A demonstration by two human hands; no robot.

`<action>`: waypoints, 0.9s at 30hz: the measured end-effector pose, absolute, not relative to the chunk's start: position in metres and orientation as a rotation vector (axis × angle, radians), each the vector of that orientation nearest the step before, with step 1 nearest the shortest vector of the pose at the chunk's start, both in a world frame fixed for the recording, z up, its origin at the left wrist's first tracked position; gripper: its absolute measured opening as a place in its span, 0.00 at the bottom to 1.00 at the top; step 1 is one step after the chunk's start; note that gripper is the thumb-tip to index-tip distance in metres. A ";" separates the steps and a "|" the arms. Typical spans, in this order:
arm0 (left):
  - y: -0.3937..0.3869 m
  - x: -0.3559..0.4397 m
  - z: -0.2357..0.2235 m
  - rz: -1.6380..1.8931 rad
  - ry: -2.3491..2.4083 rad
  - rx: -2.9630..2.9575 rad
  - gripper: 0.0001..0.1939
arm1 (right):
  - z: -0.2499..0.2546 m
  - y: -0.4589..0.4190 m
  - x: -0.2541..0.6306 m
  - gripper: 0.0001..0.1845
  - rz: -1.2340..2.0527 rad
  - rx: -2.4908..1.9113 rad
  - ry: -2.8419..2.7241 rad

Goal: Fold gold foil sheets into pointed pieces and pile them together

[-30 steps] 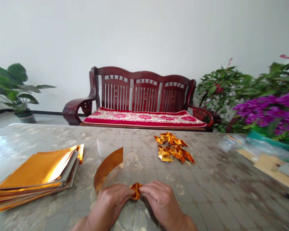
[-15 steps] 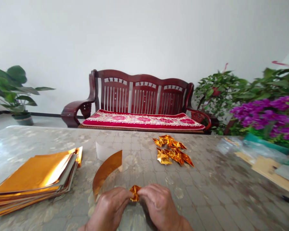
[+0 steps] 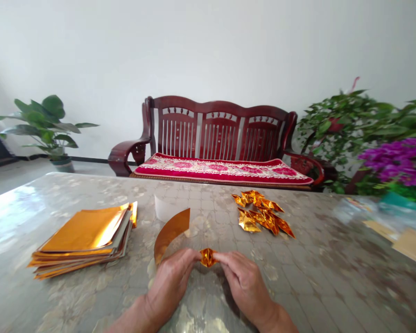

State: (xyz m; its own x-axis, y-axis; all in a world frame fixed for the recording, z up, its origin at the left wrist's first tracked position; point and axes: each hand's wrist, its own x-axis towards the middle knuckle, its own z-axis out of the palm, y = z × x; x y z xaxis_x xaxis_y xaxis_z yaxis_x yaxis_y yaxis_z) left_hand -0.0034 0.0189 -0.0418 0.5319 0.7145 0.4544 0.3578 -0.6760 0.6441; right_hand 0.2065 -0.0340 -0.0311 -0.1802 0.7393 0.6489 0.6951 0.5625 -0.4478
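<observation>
Between my two hands is a small folded gold foil paper ingot (image 3: pixel 208 257), shiny and rounded in its middle. My left hand (image 3: pixel 171 280) pinches its left end, and my right hand (image 3: pixel 246 282) pinches the right end; the fingertips are partly hidden behind the hands. Just beyond my left hand stands a curved gold foil sheet (image 3: pixel 169 233) on edge. Farther off to the right lies a pile of several folded gold foil pieces (image 3: pixel 263 215). A stack of flat gold foil sheets (image 3: pixel 86 231) rests at the left.
A patterned clear cover lies over the table (image 3: pixel 308 277). Plastic wrapping (image 3: pixel 357 210) and brown cardboard (image 3: pixel 412 245) lie at the right, near purple flowers (image 3: pixel 398 159). Behind the table stands a wooden bench (image 3: pixel 218 134) with a red cushion (image 3: pixel 222 169). A potted plant (image 3: pixel 50 125) is at the far left.
The view has turned left, so everything sits farther right in it. Both hands still grip the foil ingot, whose middle now looks rounder and faces me more.
</observation>
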 end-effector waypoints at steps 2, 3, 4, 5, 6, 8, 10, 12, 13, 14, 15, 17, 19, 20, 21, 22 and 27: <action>0.019 -0.003 -0.042 0.982 0.883 2.294 0.10 | -0.031 -0.033 0.208 0.15 0.039 -1.141 -1.907; 0.020 -0.003 -0.043 0.978 0.889 2.294 0.10 | -0.031 -0.033 0.209 0.15 0.025 -1.138 -1.903; 0.020 -0.002 -0.043 0.974 0.893 2.293 0.10 | -0.031 -0.032 0.209 0.14 0.012 -1.138 -1.900; 0.020 -0.002 -0.043 0.969 0.896 2.291 0.10 | -0.030 -0.032 0.209 0.13 0.002 -1.147 -1.897; 0.021 -0.002 -0.043 0.965 0.900 2.288 0.10 | -0.030 -0.032 0.209 0.12 -0.006 -1.157 -1.893; 0.021 -0.001 -0.044 0.958 0.906 2.280 0.10 | -0.029 -0.033 0.209 0.11 -0.017 -1.171 -1.889; 0.022 -0.001 -0.045 0.959 0.899 2.276 0.10 | -0.029 -0.034 0.208 0.10 -0.022 -1.167 -1.895; 0.023 -0.002 -0.048 0.961 0.848 2.279 0.11 | -0.031 -0.034 0.209 0.11 -0.038 -1.153 -1.895; 0.024 -0.002 -0.049 0.967 0.828 2.278 0.11 | -0.032 -0.034 0.210 0.11 -0.060 -1.143 -1.889; 0.025 -0.003 -0.051 0.975 0.809 2.286 0.11 | -0.033 -0.034 0.211 0.12 -0.090 -1.139 -1.879; 0.026 -0.003 -0.053 0.987 0.796 2.296 0.11 | -0.035 -0.033 0.213 0.13 -0.128 -1.130 -1.873; 0.028 -0.005 -0.055 0.998 0.788 2.316 0.11 | -0.038 -0.032 0.217 0.14 -0.179 -1.124 -1.870; 0.029 -0.005 -0.056 0.993 0.789 2.329 0.11 | -0.041 -0.031 0.219 0.14 -0.186 -1.130 -1.880; 0.029 -0.005 -0.057 0.988 0.794 2.332 0.11 | -0.042 -0.031 0.220 0.13 -0.181 -1.133 -1.887; 0.029 -0.005 -0.057 0.982 0.798 2.333 0.11 | -0.042 -0.030 0.220 0.13 -0.176 -1.137 -1.895; 0.028 -0.005 -0.058 0.979 0.804 2.331 0.11 | -0.042 -0.030 0.220 0.12 -0.175 -1.140 -1.904; 0.029 -0.004 -0.058 0.987 0.814 2.269 0.10 | -0.038 -0.031 0.216 0.09 -0.202 -1.136 -1.966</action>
